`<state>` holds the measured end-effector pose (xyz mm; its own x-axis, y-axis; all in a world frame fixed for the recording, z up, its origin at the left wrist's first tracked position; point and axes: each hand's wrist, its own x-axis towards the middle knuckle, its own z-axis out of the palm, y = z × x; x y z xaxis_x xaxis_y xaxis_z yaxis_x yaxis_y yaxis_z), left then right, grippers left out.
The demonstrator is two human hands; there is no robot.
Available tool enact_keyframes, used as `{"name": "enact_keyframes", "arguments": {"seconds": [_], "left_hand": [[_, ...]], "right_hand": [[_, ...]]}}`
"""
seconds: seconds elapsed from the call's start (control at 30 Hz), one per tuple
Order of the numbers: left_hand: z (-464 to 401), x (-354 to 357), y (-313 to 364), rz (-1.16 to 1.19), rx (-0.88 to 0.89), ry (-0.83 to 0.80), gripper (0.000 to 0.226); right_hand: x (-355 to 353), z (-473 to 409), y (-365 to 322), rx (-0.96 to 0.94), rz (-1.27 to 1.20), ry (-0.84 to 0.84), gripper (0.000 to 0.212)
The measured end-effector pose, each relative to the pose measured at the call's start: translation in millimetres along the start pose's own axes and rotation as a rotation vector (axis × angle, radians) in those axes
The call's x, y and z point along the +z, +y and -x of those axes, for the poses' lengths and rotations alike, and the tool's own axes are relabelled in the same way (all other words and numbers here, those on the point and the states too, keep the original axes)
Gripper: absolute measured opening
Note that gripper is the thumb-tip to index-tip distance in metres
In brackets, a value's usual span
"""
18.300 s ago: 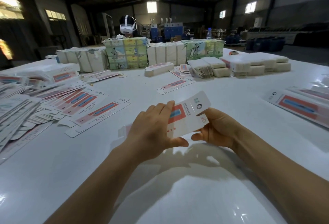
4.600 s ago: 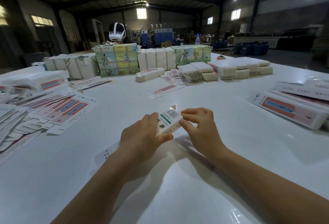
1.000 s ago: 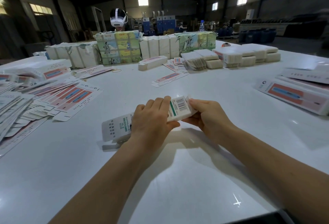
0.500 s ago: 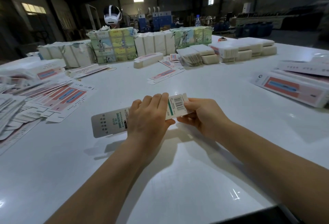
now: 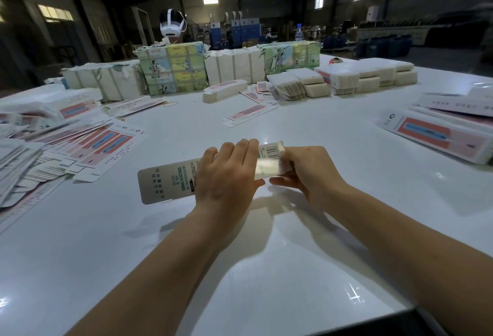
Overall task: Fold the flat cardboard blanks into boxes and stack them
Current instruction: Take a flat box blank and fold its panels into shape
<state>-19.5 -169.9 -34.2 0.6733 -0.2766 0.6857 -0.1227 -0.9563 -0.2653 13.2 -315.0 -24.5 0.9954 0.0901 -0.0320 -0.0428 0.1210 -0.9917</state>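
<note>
The left hand (image 5: 226, 175) is gripping the long white printed cardboard box (image 5: 170, 183) mid-length; the right hand (image 5: 309, 173) is pinching its barcoded end. The box is lying left-right above the white tabletop (image 5: 240, 269), near its front edge.

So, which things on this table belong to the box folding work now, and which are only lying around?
Part of the job:
- box held in left hand and right hand
- flat blanks fanned out at left
- folded boxes stacked at right

Just lying about:
- wrapped bundles at the far edge
- water bottle
- rubber band
</note>
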Motion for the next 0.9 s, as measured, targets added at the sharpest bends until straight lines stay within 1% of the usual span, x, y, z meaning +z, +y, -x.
{"name": "enact_keyframes", "arguments": {"seconds": [0.07, 0.1, 0.23, 0.3, 0.43, 0.5, 0.6, 0.67, 0.73, 0.77, 0.83, 0.87, 0.9], "left_hand": [[0, 0, 0, -0.060, 0.019, 0.002, 0.071], [0, -1, -1, -0.088, 0.024, 0.002, 0.071], [0, -1, -2, -0.058, 0.001, -0.016, 0.072], [0, -2, -2, -0.015, -0.025, -0.027, 0.073], [1, -3, 0, 0.025, -0.049, -0.035, 0.076], [1, -3, 2, 0.014, -0.052, -0.029, 0.076], [1, -2, 7, 0.022, -0.065, -0.013, 0.076], [2, -2, 9, 0.030, -0.069, 0.005, 0.076], [2, -2, 9, 0.029, -0.082, 0.016, 0.074], [1, -2, 9, 0.029, -0.094, 0.014, 0.073], [0, -1, 6, 0.032, -0.126, -0.019, 0.071], [0, -1, 5, 0.038, -0.147, -0.038, 0.071], [-1, -1, 5, 0.050, -0.174, -0.050, 0.070]], "right_hand": [[-1, -1, -1, 0.027, -0.029, -0.019, 0.020], [-1, -1, 0, 0.007, 0.006, -0.030, 0.020], [-4, -1, 3, -0.170, 0.237, -0.083, 0.036], [-5, 0, 3, -0.246, 0.339, -0.087, 0.039], [-4, 3, 3, -0.397, 0.534, -0.037, 0.031], [-4, 3, 3, -0.462, 0.617, -0.001, 0.035], [-3, 5, 3, -0.552, 0.736, 0.045, 0.036], [-2, 7, 4, -0.587, 0.788, 0.039, 0.036], [-1, 8, 6, -0.575, 0.795, 0.007, 0.032], [0, 7, 7, -0.544, 0.761, -0.024, 0.029], [3, 7, 7, -0.448, 0.617, -0.112, 0.023], [4, 6, 7, -0.407, 0.538, -0.136, 0.024], [4, 5, 7, -0.370, 0.465, -0.124, 0.028]]}}
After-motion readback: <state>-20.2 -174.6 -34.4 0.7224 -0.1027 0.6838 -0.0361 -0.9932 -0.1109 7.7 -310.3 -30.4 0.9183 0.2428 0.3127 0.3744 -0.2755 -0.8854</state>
